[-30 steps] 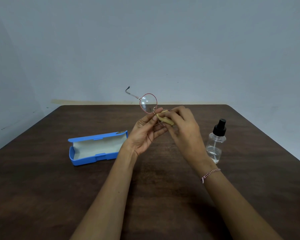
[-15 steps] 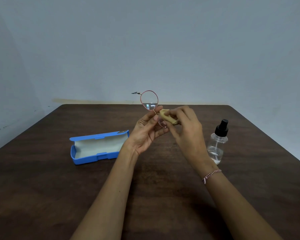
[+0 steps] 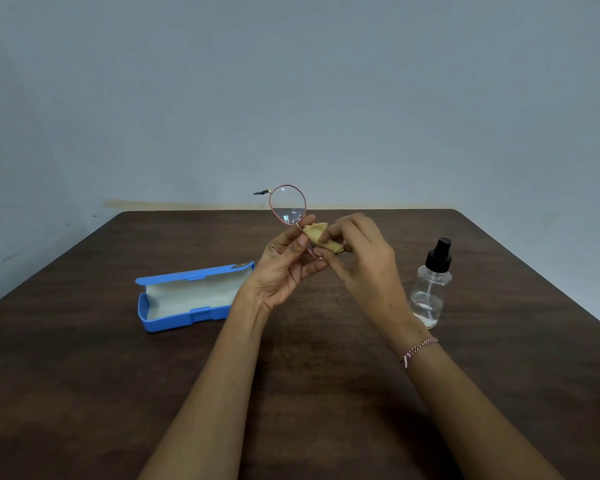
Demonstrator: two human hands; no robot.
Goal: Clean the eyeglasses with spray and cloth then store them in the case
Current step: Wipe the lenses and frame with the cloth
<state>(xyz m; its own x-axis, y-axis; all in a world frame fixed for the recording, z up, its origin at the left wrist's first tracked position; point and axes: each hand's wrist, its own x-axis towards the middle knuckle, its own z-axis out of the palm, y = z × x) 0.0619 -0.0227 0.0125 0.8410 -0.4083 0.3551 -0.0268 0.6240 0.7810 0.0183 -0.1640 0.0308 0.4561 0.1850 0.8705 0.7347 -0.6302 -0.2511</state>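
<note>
Pink-rimmed round eyeglasses (image 3: 287, 203) are held up above the table's middle. My left hand (image 3: 284, 268) pinches them at the bridge, so one lens stands free above the fingers. The other lens is mostly hidden under a small folded tan cloth (image 3: 321, 237), which my right hand (image 3: 361, 258) pinches around it. An open blue case (image 3: 174, 315) with a pale lining lies on the table to the left of my left hand. A clear spray bottle (image 3: 430, 289) with a black nozzle stands upright to the right of my right hand.
Everything sits on a dark brown wooden table (image 3: 84, 393) pushed against a plain grey wall (image 3: 291, 81). The table's right edge (image 3: 551, 289) runs close behind the bottle.
The eyeglasses have turned in my left hand, so the free lens now faces me more squarely and its temple tip has dropped. My right hand's fingers have shifted the cloth on the covered lens.
</note>
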